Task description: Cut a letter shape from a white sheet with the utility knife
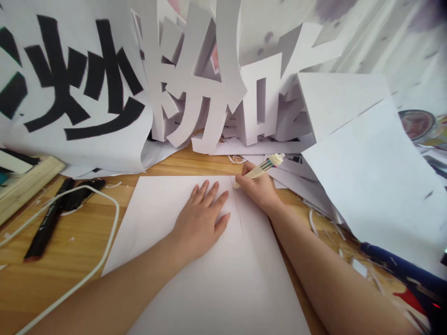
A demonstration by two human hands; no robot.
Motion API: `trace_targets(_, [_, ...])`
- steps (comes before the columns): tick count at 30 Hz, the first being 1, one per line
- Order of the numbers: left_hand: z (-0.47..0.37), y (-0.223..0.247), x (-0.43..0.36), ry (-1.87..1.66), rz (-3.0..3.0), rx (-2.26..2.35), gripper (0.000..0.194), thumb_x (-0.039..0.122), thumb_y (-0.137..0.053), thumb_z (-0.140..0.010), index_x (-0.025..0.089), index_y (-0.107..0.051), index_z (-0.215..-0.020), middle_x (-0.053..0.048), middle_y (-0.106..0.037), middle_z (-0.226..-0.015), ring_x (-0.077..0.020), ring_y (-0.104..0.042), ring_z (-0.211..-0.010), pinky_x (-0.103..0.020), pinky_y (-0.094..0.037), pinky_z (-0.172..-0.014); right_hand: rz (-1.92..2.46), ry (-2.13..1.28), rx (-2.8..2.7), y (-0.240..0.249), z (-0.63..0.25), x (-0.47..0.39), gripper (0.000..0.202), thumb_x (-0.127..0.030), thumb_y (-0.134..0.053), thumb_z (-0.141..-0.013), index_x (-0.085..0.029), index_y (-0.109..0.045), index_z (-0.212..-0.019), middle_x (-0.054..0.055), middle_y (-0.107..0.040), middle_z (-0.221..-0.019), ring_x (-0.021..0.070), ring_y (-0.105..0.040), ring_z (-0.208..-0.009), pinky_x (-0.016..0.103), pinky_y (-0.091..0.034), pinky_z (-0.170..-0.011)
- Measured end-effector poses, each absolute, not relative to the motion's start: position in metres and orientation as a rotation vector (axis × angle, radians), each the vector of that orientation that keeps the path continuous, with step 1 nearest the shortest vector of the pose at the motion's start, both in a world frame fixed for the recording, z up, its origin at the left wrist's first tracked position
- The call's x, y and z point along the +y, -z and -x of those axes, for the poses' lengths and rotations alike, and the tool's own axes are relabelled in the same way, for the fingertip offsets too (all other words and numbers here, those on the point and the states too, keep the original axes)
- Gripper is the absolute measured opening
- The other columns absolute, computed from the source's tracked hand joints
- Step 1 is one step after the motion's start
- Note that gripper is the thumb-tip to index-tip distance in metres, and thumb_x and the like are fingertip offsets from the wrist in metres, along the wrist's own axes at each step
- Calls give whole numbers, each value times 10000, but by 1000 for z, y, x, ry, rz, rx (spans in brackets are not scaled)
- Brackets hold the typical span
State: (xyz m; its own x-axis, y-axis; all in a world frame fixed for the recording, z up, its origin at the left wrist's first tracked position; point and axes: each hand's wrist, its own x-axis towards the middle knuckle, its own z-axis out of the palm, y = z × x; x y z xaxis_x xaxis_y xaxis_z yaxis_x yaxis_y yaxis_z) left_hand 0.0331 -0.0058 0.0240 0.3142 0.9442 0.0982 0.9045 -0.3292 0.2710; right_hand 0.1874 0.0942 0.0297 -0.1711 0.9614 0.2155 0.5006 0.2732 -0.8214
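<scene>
Here's the white sheet, flat on the wooden table, a faint line down its upper right. White block characters crowd beyond its far edge; a cable loops beside its left, near a black marker. Left hand lies flat, fingers slightly spread; right hand grips a tilted cream pen.

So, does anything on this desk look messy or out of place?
Yes: thin paper scraps lie scattered right of the flat white sheet, like uncleared cuttings, and a white cord loops loosely across the black marker on the left.
</scene>
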Motion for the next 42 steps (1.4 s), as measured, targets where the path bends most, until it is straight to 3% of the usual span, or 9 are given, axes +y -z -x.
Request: trace_targets(42, [-32,-25,-6,-352,-2428,1716,496,411,-332,-902,187,-388,-1342,-104,-279,-1453,-291,-149,-1356,-492,-200,-1086,1282,-843,-1802,-29,-187,92,209,-194,-488,-613,-216,-293,-541,-77,-296,-518,106,-303,-524,251,-237,-502])
